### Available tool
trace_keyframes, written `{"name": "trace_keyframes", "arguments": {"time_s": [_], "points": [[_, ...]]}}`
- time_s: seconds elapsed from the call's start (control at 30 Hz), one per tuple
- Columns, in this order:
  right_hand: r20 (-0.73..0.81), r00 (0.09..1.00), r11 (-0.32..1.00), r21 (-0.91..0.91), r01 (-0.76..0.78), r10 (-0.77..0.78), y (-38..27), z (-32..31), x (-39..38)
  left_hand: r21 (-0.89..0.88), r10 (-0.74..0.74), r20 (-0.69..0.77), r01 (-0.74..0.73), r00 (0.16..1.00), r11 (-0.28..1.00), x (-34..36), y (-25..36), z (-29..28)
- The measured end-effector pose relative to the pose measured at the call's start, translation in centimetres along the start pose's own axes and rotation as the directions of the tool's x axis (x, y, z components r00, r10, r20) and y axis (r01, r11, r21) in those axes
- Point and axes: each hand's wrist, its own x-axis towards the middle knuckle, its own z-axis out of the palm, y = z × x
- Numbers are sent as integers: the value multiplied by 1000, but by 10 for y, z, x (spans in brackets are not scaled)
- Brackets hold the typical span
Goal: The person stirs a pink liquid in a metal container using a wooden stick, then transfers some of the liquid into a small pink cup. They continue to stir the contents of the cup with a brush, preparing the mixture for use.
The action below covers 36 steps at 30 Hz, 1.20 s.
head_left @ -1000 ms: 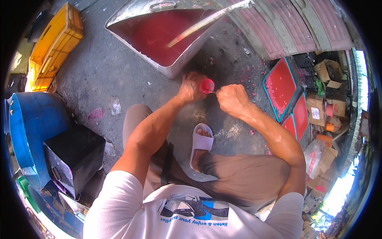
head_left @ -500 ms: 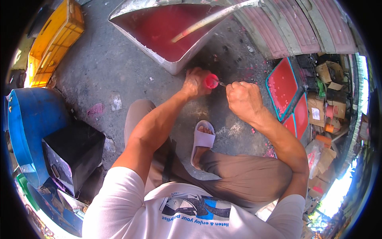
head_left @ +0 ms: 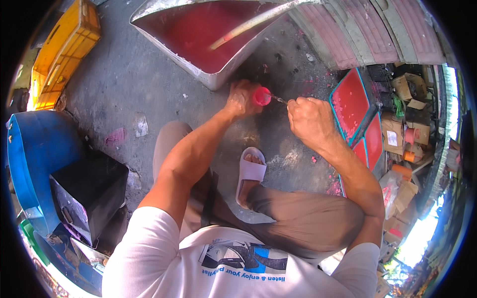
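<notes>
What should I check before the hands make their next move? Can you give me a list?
1. Left grip closed around the pink cup-like piece: ok.
2. Right grip closed on the thin tool: ok.
3. Whether the tool's tip touches the pink piece inside: cannot tell, too small.
4. Stick in the tub apart from both hands: ok.
5. Floor free of scraps: not ok, pink bits lie on it.

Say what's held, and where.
Left hand: a pink round-mouthed cup, by its side. Right hand: a thin metal-looking rod, by the end away from the cup.
</notes>
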Motion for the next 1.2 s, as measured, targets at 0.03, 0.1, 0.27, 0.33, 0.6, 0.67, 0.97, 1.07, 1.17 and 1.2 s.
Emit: {"name": "trace_keyframes", "arguments": {"time_s": [0.03,0.1,0.27,0.33,0.6,0.67,0.97,1.07,1.17,1.2], "points": [[-6,1000,1000,-19,-21,21,2,-4,1,0,-28,37,28,999,1000,3,1,-3],[41,999,999,-40,21,-19,5,23,2,7,-38,68,37,997,999,4,4,-4],[40,999,1000,4,13,-13,6,22,13,23,28,23,-29,999,999,-4,-3,-8],[54,999,1000,2,5,-5,6,22,11,44,24,65,-26,998,999,-1,0,-7],[60,996,995,77,61,-66,10,62,14,85,89,4,-89,996,992,-9,-13,8],[152,988,996,85,1,-14,5,71,12,110,145,-64,-138,987,984,-10,-10,10],[168,972,961,196,-196,164,10,64,8,72,25,111,-33,994,997,-2,13,-8],[62,982,957,223,-185,176,17,69,8,74,99,-6,-98,995,992,-9,-5,1],[205,961,959,179,-221,184,24,67,3,51,72,-39,-70,997,996,-7,-2,9],[148,971,950,222,-220,190,20,68,2,65,66,-36,-64,997,996,-7,-4,9]]}}
